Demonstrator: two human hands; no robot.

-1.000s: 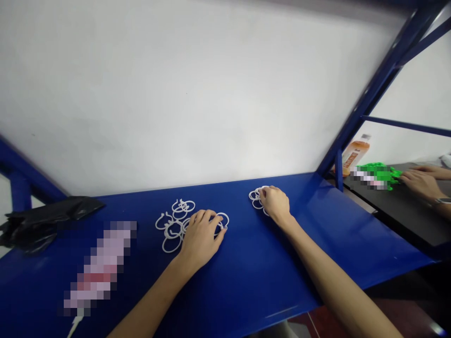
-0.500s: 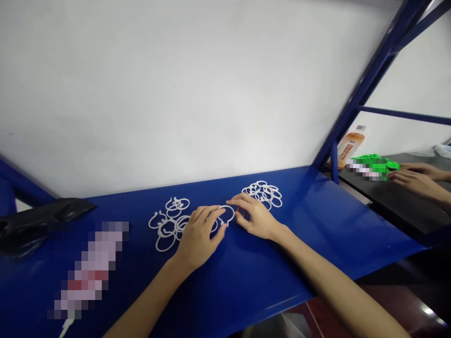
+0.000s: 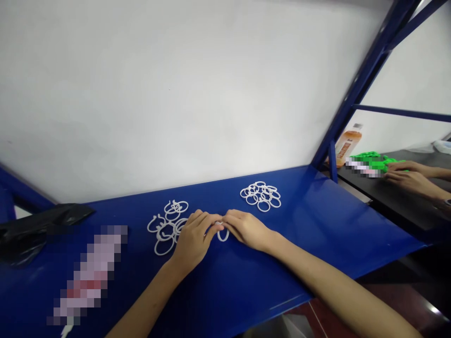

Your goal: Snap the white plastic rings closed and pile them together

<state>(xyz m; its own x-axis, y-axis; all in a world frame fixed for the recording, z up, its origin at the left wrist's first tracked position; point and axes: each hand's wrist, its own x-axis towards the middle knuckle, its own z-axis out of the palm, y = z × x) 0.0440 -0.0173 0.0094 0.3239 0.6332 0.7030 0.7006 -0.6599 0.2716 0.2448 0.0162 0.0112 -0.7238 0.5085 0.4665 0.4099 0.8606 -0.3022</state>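
My left hand and my right hand meet at the middle of the blue shelf. Both pinch the same white plastic ring, which hangs partly below my fingertips. A loose pile of open white rings lies just left of my left hand. A tidier cluster of closed white rings sits beyond my right hand, near the wall.
A black plastic bag lies at the shelf's left end, with a blurred-out object in front of it. Blue rack posts rise at the right. Beyond them another person's hands work at green parts beside an orange bottle.
My right hand left the far ring cluster and came left to meet my left hand. Both have closed on one ring and drawn it slightly toward me.
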